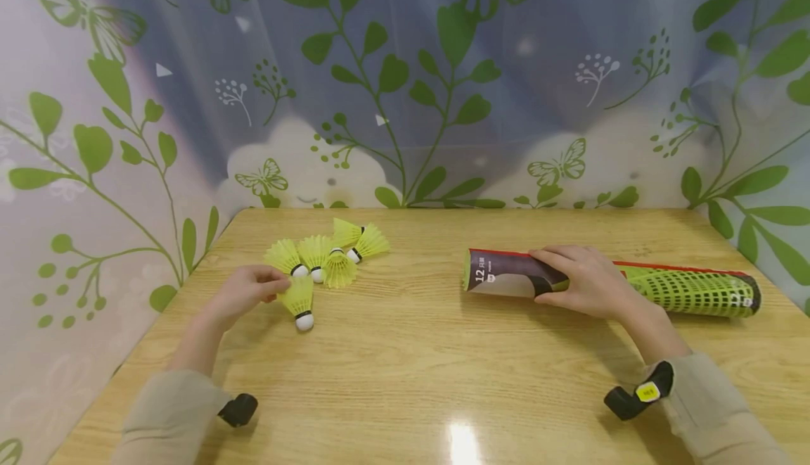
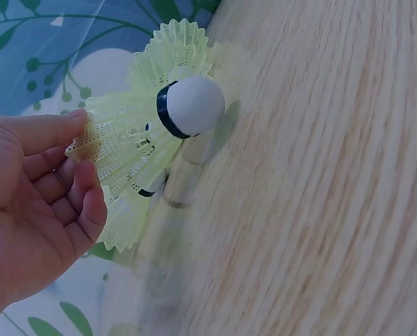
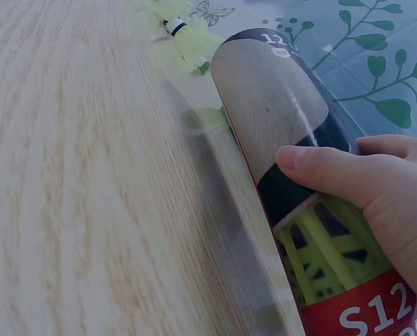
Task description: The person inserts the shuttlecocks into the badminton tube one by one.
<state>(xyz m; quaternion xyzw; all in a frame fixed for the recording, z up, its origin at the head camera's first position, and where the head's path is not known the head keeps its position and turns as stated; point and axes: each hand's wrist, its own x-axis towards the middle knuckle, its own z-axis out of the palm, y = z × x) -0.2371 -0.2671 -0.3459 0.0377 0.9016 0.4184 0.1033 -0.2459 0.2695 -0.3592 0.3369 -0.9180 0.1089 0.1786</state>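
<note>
My left hand (image 1: 243, 295) pinches a yellow shuttlecock (image 1: 297, 301) by the edge of its skirt, between thumb and index finger. The white cork (image 2: 198, 105) with its black band points away from the hand. Behind it, several more yellow shuttlecocks (image 1: 339, 268) lie in a loose cluster on the table. On the right, my right hand (image 1: 591, 278) grips a long shuttlecock tube (image 1: 692, 289) lying on its side. The tube carries a grey, black and green print with red parts, and its near label (image 3: 376, 308) reads "S12". The thumb (image 3: 313, 161) lies across its top.
Both hands work over a light wood-grain table (image 1: 405, 366). A curtain (image 1: 405, 85) printed with green leaves and butterflies hangs along the table's far edge. Dark wrist cameras (image 1: 238, 410) sit at both sleeve cuffs.
</note>
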